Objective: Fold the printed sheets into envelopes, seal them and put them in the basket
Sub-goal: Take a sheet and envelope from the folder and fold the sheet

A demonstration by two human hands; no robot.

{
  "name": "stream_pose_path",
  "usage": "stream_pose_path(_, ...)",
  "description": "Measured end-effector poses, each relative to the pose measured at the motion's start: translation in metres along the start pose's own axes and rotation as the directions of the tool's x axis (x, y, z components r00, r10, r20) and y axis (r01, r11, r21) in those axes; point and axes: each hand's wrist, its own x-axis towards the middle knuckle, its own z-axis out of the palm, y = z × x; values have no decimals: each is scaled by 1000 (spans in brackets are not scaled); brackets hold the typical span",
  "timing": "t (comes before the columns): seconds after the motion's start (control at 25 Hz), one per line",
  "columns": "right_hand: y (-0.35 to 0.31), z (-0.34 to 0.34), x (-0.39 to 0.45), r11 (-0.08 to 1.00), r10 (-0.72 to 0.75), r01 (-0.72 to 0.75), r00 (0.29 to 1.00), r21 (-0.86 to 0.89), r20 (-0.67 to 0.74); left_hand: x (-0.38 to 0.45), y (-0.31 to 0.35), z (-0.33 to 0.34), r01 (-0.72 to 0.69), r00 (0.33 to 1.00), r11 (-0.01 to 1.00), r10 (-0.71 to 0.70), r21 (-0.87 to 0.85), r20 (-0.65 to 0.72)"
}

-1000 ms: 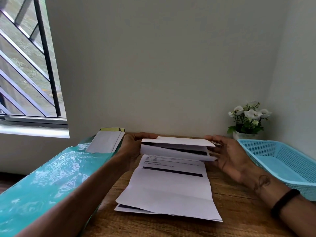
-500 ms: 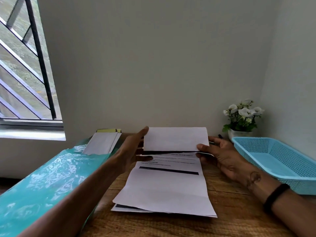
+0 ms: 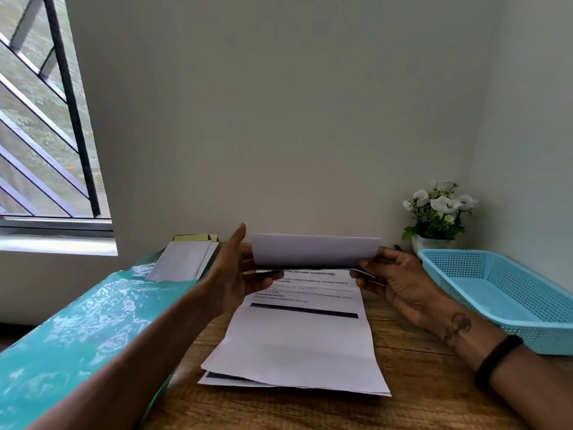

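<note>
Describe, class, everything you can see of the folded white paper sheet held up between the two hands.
The folded white paper sheet shows a blank, pale outer face, folded into a long horizontal strip with a rounded fold along one long edge. It is held above the stack of printed sheets on the wooden table, near the wall. The left hand grips its left end and the right hand pinches its right end. A lower layer peeks out beneath.

— Can you read the stack of printed sheets (image 3: 297, 342)?
— Only a blurred heading; the folded sheet (image 3: 314, 251) covers its start.
— The basket (image 3: 502, 293)?
— Cut off at the right edge.
</note>
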Motion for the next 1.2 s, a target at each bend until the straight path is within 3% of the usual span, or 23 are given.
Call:
stream_pose_path(0.08,-3,2,-1,994,-81,83,996,-68,37,3,2,-1,-24,999,993,26,-112,23)
stream_pose_path(0.2,-7,3,-3,918,-213,242,969,-314,124,5,3,-2,-54,997,994,58,-92,41)
stream_pose_path(0.28,-10,3,-2,941,-194,214,976,-260,102,6,1,-4,-83,995,996,84,-23,49)
stream_pose_path(0.4,-19,7,-5,995,-82,78,995,57,57,5,-1,-5,-281,960,955,279,95,35)
stream_pose_path(0.44,-21,10,-8,992,-123,123,991,9,54,4,-1,-4,-379,924,907,381,182,23)
stream_pose_path(0.48,-21,11,-11,953,-235,242,970,-181,63,3,0,-3,-477,873,834,487,278,36)
stream_pose_path(0.52,-20,13,-15,823,-363,369,926,-431,100,3,0,-1,-561,814,747,576,357,76)
stream_pose_path(0.56,-16,16,-19,628,-472,460,866,-628,163,3,0,1,-627,758,661,640,411,126)
stream_pose_path(0.6,-13,19,-22,461,-549,518,804,-721,227,2,0,4,-674,709,583,683,454,176)
stream_pose_path(0.64,-11,21,-23,322,-612,565,737,-760,288,1,0,6,-708,650,473,726,524,223)
stream_pose_path(0.72,-8,25,-25,21,-696,629,567,-777,440,-1,-4,8,-712,447,71,813,698,373)
stream_pose_path(0.76,-8,27,-26,-95,-703,639,500,-763,506,-1,-8,9,-693,347,-128,803,709,484)
stream_pose_path(0.8,-8,27,-27,-159,-702,651,454,-742,549,-1,-12,10,-690,286,-257,761,676,582)
stream_pose_path(0.88,-9,30,-31,-188,-702,669,421,-719,574,-1,-19,13,-728,258,-335,674,598,692)
stream_pose_path(1.0,-6,36,-36,-104,-698,707,449,-700,558,2,-23,14,-749,232,-340,668,568,707)
stream_pose_path(1.12,-3,41,-35,-151,-672,729,419,-668,610,3,-18,12,-717,172,-437,645,544,745)
stream_pose_path(1.16,-4,40,-33,-112,-685,735,430,-669,588,4,-13,10,-705,176,-441,651,556,738)
stream_pose_path(1.2,-6,38,-31,1,-702,732,485,-681,521,6,-6,7,-701,212,-395,680,594,702)
